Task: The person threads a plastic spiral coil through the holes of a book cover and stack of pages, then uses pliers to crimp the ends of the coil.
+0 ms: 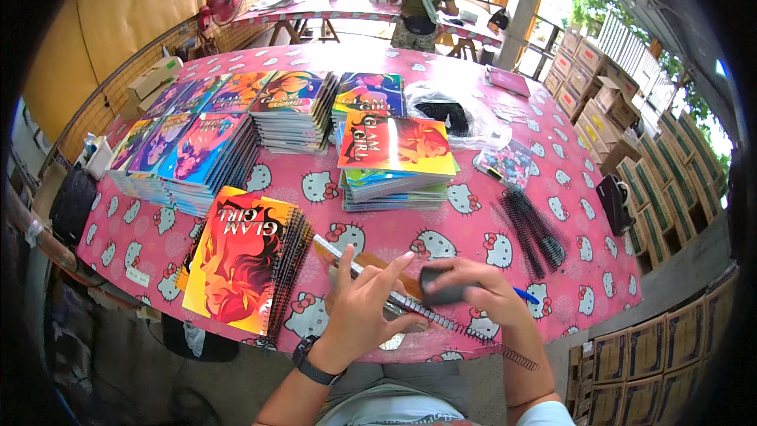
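My left hand [367, 304], with a watch on its wrist, grips a notebook [347, 263] seen nearly edge-on near the table's front edge. Its thumb and fingers are spread along either side of the spine. A black spiral binding coil [441, 321] runs along the spine and sticks out past its right end, toward my right forearm. Closed on a dark grey rounded block [443, 285], my right hand [481, 288] is beside the notebook; the block's kind is unclear. A blue pen [526, 295] lies partly behind that hand.
A stack of coil-bound notebooks [236, 260] stands left of my hands, with more stacks [398, 142] behind. Loose black coils [532, 229] lie on the right of the pink table [426, 241]. Cartons [631, 355] are piled at right; a person [423, 4] stands beyond.
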Tool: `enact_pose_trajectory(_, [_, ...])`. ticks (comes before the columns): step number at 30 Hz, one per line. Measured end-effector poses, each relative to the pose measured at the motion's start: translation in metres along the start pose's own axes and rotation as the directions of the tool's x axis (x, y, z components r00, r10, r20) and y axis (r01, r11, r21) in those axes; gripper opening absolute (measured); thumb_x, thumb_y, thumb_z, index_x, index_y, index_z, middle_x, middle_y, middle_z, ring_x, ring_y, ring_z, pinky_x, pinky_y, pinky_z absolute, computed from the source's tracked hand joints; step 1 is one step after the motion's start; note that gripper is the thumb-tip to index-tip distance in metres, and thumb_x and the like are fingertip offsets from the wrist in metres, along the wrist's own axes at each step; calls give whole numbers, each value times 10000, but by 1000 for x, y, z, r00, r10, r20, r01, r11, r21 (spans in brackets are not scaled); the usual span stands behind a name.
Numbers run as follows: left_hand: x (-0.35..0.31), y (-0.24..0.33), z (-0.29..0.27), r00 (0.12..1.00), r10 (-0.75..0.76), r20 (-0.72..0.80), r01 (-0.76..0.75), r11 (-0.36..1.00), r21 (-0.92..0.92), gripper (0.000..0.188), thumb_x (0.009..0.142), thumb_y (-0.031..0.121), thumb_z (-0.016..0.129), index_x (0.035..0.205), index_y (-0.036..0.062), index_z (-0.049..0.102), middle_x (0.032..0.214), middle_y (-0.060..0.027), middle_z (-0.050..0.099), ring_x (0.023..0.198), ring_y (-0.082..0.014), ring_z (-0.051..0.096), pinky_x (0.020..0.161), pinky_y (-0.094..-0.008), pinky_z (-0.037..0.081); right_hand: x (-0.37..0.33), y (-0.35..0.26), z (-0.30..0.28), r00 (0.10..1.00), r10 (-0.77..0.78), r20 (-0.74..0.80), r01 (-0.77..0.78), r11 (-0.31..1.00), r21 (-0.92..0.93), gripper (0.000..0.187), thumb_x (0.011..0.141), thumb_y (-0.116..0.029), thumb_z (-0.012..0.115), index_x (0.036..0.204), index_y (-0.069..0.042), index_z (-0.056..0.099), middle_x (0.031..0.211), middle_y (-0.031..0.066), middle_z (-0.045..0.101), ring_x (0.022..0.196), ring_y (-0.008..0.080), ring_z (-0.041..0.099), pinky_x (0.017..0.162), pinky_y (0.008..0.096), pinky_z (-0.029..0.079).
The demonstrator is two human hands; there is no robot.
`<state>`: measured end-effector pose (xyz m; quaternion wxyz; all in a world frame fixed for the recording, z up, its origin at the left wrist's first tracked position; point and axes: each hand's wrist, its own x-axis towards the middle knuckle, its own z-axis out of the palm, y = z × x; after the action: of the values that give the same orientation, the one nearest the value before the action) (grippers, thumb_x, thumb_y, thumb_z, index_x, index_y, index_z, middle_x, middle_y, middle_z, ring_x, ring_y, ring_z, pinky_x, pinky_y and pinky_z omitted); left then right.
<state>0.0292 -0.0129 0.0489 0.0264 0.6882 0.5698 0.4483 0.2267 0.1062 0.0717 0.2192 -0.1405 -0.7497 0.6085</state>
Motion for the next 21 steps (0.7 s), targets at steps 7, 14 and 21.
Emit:
enact_pose_trajectory(7, [-16,-36,1,864,-92,-495,117,993,19,1141,547,330,881,1432,9,236,1380,-182,411,1293,-332,387,1139,-475,138,5,12,2,998,1,-65,1,1000,23,507,855,-447,611,1082,4,654,1200,169,593,1182,289,511,977,399,394])
enact_pose_trajectory(14, [-33,-52,30,790,-525,-317,239,739,-630,992,587,120,880,1391,7,310,1227,-127,467,1138,-223,468,987,-351,384,16,-5,-8,999,-38,-1,38,999,-29,650,826,-595,560,1064,0,670,1192,210,584,1112,288,558,964,392,395])
enact_pose_trajectory(21, [-30,-44,29,816,-465,-343,160,753,-639,1069,610,89,857,1465,44,217,1254,-130,463,1136,-216,470,992,-347,375,8,-11,-10,1000,15,26,-9,981,-193,811,788,-706,521,1059,44,666,1260,246,531,1144,314,531,976,397,375])
